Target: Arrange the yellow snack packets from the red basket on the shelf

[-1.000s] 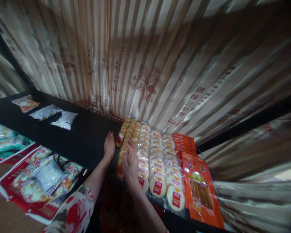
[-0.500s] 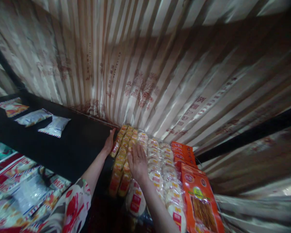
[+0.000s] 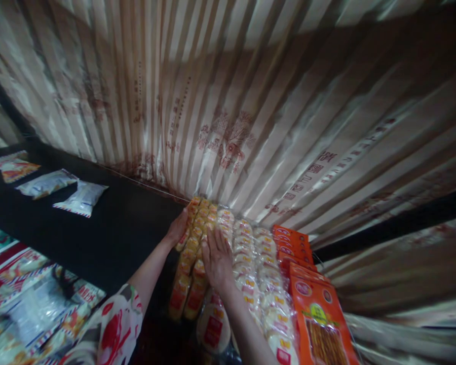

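Observation:
My left hand (image 3: 178,228) rests against the left side of the rows of yellow packaged snacks (image 3: 191,248), its fingers stretched along them. My right hand (image 3: 217,258) lies flat, fingers extended, on top of the packs where the yellow rows meet the white ones. White round packaged cakes (image 3: 245,261) with red and yellow labels stand in rows beside and under my right forearm. Neither hand is wrapped round a pack. Part of the rows is hidden by my right hand and forearm.
Orange snack bags (image 3: 319,314) stand to the right of the white rows. Several loose white packets (image 3: 81,197) lie on the black shelf (image 3: 133,213). More bags (image 3: 34,304) are piled at lower left. A pleated, printed curtain (image 3: 228,132) hangs behind, and a dark bar (image 3: 395,223) crosses at right.
My left hand has moved right, in against the side of the yellow packs. My right hand stays on top of the rows. The view has shifted slightly.

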Tool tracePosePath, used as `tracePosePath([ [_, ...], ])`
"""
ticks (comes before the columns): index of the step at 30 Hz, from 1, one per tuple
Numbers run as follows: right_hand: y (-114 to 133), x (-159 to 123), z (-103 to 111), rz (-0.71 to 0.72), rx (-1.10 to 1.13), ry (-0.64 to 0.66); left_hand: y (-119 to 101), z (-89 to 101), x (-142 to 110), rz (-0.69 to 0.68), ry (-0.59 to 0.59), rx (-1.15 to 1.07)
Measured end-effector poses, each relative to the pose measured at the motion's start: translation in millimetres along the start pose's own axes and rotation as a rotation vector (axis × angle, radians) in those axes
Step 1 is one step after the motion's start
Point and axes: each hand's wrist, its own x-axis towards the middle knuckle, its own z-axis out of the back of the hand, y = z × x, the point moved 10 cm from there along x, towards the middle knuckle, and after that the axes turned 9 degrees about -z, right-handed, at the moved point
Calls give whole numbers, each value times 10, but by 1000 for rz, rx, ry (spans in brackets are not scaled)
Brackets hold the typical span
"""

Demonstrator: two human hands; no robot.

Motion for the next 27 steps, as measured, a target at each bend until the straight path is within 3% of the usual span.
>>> tracePosePath([
  [7,-50,15,-14,-13,38,9,-53,133,90,71,-40,-120],
  [12,-60,20,-37,-10,23,5,64,46,163,95,27,-123],
  [16,-33,16,-29,-1,0,-3,106,-100,213,9,135,-57],
  [20,-39,14,-29,-2,-12,-10,182,-136,226,-5,143,-70],
  [27,-69,22,10,-1,43,-65,127,29,195,26,79,-95],
])
